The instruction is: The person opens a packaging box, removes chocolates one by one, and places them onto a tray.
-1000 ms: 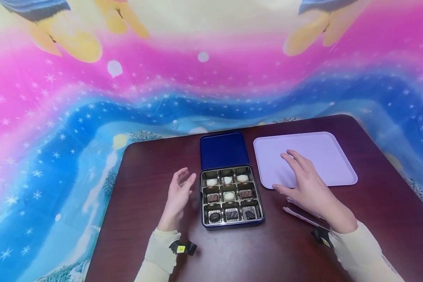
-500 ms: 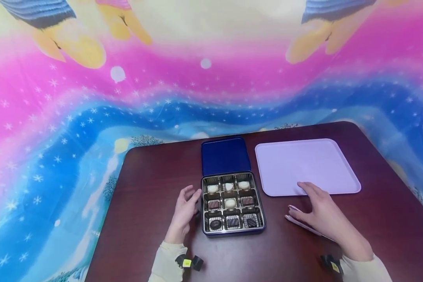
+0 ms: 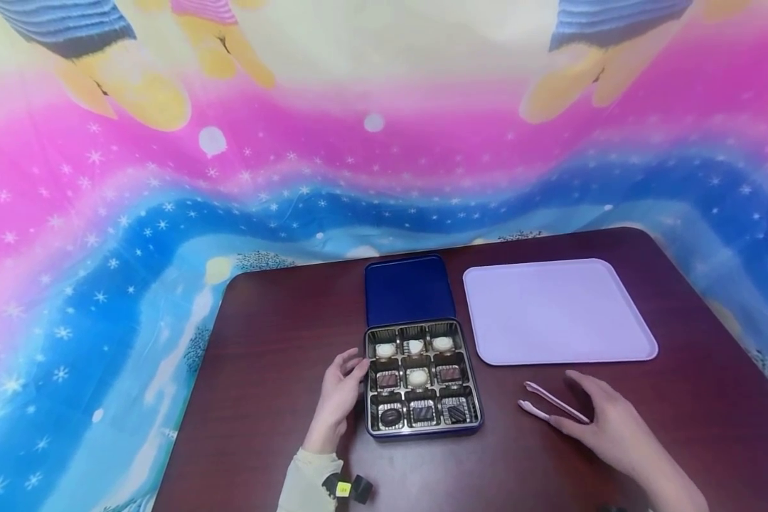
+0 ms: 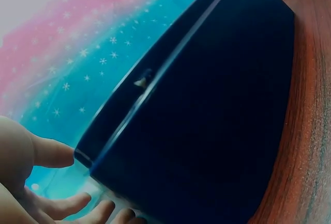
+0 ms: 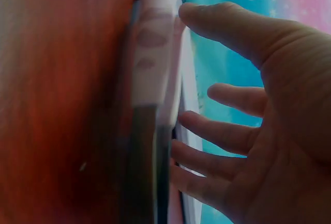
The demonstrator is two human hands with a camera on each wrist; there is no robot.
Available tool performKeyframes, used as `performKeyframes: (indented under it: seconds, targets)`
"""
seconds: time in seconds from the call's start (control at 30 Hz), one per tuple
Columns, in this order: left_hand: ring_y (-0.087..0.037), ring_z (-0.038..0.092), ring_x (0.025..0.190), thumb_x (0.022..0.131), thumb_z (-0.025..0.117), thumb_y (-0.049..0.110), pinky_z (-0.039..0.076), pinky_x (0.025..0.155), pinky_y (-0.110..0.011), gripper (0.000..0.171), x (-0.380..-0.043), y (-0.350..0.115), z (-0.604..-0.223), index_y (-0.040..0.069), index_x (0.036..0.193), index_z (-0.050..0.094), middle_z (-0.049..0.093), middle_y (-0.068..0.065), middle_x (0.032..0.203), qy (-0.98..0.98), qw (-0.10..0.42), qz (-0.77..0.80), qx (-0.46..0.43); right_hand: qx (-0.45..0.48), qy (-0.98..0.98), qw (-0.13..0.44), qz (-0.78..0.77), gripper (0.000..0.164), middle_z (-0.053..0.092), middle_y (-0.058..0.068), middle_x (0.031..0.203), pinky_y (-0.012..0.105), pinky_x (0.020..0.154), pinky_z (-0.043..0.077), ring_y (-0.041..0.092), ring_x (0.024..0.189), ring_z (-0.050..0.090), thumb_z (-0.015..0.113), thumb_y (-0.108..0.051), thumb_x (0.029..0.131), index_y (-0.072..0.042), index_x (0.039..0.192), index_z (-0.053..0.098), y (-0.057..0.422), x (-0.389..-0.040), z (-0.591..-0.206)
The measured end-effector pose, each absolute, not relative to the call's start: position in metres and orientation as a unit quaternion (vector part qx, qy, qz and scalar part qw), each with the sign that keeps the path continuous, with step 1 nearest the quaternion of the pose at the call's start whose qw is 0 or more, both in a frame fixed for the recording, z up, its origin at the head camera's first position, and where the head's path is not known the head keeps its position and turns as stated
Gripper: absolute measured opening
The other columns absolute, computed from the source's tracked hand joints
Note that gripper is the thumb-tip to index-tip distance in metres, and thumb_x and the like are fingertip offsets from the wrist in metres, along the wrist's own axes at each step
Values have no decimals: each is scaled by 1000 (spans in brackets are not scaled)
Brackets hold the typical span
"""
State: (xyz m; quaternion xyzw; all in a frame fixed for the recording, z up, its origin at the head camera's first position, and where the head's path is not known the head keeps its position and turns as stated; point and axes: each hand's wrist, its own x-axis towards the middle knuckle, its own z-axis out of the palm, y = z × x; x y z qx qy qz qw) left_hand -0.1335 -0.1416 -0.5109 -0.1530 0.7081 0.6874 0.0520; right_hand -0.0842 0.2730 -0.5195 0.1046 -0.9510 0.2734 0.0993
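Note:
A dark blue tin (image 3: 422,428) holds several white and dark chocolates in a gold divided insert. My left hand (image 3: 338,398) is at the tin's left side, thumb tip at the rim; the left wrist view has the thumb (image 4: 51,152) by the tin's corner (image 4: 85,159), the other fingers loosely bent. To the right, pale pink tongs (image 3: 560,402) lie on the table with their two arms spread. My right hand (image 3: 621,434) reaches over their rear part. In the right wrist view its thumb and fingers are spread close beside the tongs (image 5: 155,74), not curled round them.
A blue lid (image 3: 409,290) lies right behind the tin. A lilac tray (image 3: 560,313) sits at the back right of the dark wooden table (image 3: 262,370). Behind the table hangs a colourful patterned cloth (image 3: 371,163).
My right hand has come down and back from over the tray to the tongs. My left hand has moved right, up to the tin's side. The view has tilted slightly.

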Motion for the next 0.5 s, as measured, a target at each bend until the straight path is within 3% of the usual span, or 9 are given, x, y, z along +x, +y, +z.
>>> performKeyframes:
  seconds: [0.1, 0.3, 0.5]
  targets:
    - [-27, 65, 99, 101, 61, 16, 58, 75, -38, 54, -132, -142, -511, -8, 145, 42, 51, -34, 139, 708, 51, 688, -151, 103, -954, 107, 261, 81, 66, 24, 116, 49, 83, 44, 43, 106, 61, 96, -26, 61, 3, 128, 60, 277, -78, -524]
    - [-25, 64, 99, 99, 63, 12, 59, 72, -35, 52, -130, -142, -512, -12, 142, 45, 53, -33, 137, 707, 55, 689, -148, 96, -960, 90, 249, 80, 67, 24, 111, 58, 79, 47, 46, 101, 62, 97, -28, 59, 4, 123, 62, 283, -70, -527]
    - [-24, 63, 102, 99, 63, 9, 59, 70, -34, 49, -128, -142, -513, -14, 139, 48, 56, -31, 134, 711, 51, 687, -145, 88, -964, 77, 238, 78, 68, 22, 108, 59, 78, 48, 46, 97, 62, 97, -27, 58, 3, 122, 64, 285, -65, -527]
